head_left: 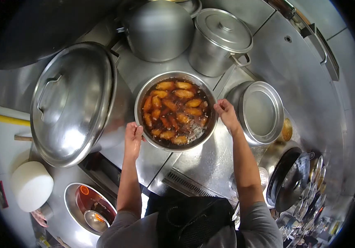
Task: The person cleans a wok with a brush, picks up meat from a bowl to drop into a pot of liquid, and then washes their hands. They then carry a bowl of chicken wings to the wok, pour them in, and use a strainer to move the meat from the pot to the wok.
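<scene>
A round steel basin [173, 149] sits in front of me on the steel counter. Dark brown liquid fills it, with several browned, elongated pieces of food [184, 94], which look like chicken wings, floating there. Bubbles gather at the lower right of the liquid. My left hand [134, 134] is closed on the basin's rim at the lower left. On the opposite side, my right hand [226, 112] grips the rim with its fingers curled over the edge. The basin looks level.
A large lidded pot [72, 103] stands close on the left. Behind are a lidded stockpot [223, 37] and another big pot [159, 31]. A pot of cloudy liquid [262, 111] is right. A bowl of red liquid [72, 198] sits lower left; woks [293, 182] lie lower right.
</scene>
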Available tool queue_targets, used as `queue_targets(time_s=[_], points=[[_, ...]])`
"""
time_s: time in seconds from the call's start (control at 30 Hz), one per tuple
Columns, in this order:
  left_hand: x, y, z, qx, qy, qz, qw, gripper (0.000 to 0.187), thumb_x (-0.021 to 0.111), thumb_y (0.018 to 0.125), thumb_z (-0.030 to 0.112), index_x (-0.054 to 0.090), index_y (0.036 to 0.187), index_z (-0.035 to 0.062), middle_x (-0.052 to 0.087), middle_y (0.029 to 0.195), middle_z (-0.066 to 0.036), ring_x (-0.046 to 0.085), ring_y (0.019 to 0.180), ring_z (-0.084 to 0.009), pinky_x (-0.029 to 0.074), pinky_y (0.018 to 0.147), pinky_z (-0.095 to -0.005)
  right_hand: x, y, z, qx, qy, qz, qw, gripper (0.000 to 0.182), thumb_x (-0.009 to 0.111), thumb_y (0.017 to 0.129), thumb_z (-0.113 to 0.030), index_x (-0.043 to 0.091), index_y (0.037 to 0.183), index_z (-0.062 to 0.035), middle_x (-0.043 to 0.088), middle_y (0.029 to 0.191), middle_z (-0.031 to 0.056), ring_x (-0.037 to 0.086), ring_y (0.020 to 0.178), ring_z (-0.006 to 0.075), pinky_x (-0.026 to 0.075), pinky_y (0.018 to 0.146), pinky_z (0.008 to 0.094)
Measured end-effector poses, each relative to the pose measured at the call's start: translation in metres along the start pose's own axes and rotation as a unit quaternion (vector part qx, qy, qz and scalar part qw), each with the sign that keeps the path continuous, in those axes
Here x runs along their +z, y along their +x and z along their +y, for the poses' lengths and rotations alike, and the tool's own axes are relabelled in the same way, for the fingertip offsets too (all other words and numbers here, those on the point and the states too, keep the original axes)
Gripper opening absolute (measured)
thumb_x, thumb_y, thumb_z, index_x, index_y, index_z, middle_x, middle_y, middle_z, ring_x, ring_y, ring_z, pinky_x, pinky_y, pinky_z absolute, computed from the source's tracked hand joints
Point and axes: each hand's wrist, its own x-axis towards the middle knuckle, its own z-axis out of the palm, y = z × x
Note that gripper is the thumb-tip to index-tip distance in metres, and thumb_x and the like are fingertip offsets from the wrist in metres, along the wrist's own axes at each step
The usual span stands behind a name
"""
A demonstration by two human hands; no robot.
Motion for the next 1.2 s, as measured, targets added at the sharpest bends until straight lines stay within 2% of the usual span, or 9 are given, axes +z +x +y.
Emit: queue_targets(time_s=[0.2,0.4,0.5,0.53,0.63,0.67,0.83,0.93,1.2], points=[[-0.001,0.0,0.002,0.033,0.05,-0.024,0.998,0.008,0.048,0.098,0.008,0.042,0.102,0.0101,0.052,0.086,0.001,0.048,0.071,-0.006,0.041,0.06,-0.0227,0.006,-0.018,0.009,-0.052,0.008,0.046,0.998,0.017,0.061,0.093,-0.018,0.057,0.093,-0.0022,0.053,0.075,-0.0029,0.046,0.072,0.0079,0.039,0.065,0.0249],[0.007,-0.022,0.025,0.039,0.071,-0.063,0.995,0.01,0.05,0.098,0.011,0.044,0.106,0.0109,0.053,0.09,0.003,0.047,0.074,-0.0045,0.041,0.061,-0.0212,-0.008,-0.077,-0.006,-0.044,0.012,0.125,0.991,0.018,0.061,0.093,-0.018,0.057,0.094,-0.0006,0.054,0.076,-0.0022,0.047,0.071,0.0079,0.04,0.064,0.0248],[0.022,-0.042,0.045,0.045,0.124,-0.028,0.991,0.02,0.058,0.096,0.018,0.049,0.112,0.0121,0.051,0.09,0.004,0.045,0.074,-0.0042,0.038,0.061,-0.0204,-0.026,-0.128,-0.03,0.011,0.036,0.171,0.985,0.018,0.062,0.091,-0.018,0.058,0.096,-0.0015,0.056,0.075,-0.0001,0.048,0.069,0.0084,0.042,0.06,0.027],[0.022,-0.047,0.042,0.065,0.141,-0.043,0.987,0.023,0.059,0.095,0.021,0.05,0.114,0.0128,0.051,0.09,0.005,0.044,0.073,-0.0041,0.037,0.06,-0.0201,-0.035,-0.149,-0.038,0.043,0.016,0.196,0.979,0.018,0.062,0.091,-0.019,0.058,0.096,-0.0017,0.057,0.075,0.0009,0.049,0.069,0.0088,0.043,0.06,0.0278],[0.049,-0.081,0.068,0.05,0.089,-0.1,0.99,0.024,0.06,0.094,0.02,0.05,0.114,0.011,0.05,0.088,0.006,0.042,0.071,-0.0025,0.033,0.057,-0.0197,-0.056,-0.216,-0.049,0.005,-0.043,0.264,0.964,0.024,0.063,0.089,-0.021,0.06,0.099,0.0008,0.058,0.077,0.0015,0.051,0.072,0.0101,0.045,0.063,0.0282],[0.06,-0.097,0.077,0.042,0.099,-0.089,0.99,0.022,0.059,0.094,0.018,0.051,0.113,0.0103,0.049,0.085,0.006,0.041,0.069,-0.0016,0.031,0.055,-0.0191,-0.061,-0.24,-0.047,-0.004,-0.031,0.307,0.951,0.021,0.062,0.086,-0.019,0.06,0.091,0.0014,0.061,0.075,0.0138,0.057,0.071,0.0213,0.047,0.067,0.0363],[0.098,-0.143,0.092,0.034,0.066,-0.294,0.953,0.012,0.059,0.094,0.014,0.051,0.101,0.0089,0.045,0.072,0.007,0.034,0.054,0.0002,0.026,0.047,-0.0165,-0.095,-0.375,-0.071,0.029,-0.024,0.401,0.915,0.026,0.059,0.086,-0.017,0.06,0.099,0.005,0.065,0.086,0.0219,0.065,0.086,0.0342,0.049,0.077,0.042],[0.135,-0.197,0.094,0.052,0.065,-0.379,0.922,0.011,0.059,0.094,0.015,0.051,0.096,0.0093,0.047,0.072,0.007,0.036,0.054,0.0003,0.027,0.048,-0.0169,-0.116,-0.47,-0.071,0.059,-0.059,0.452,0.888,0.026,0.059,0.085,-0.017,0.06,0.097,0.006,0.065,0.088,0.024,0.065,0.088,0.0366,0.049,0.078,0.0431],[0.221,-0.398,0.077,0.012,0.076,-0.479,0.875,0.01,0.062,0.092,0.014,0.053,0.096,0.0109,0.052,0.073,0.008,0.043,0.055,-0.0004,0.031,0.049,-0.0168,-0.158,-0.728,-0.054,0.061,-0.037,0.592,0.802,0.022,0.061,0.082,-0.016,0.062,0.086,0.0056,0.065,0.078,0.0236,0.066,0.079,0.0367,0.05,0.072,0.0423]])
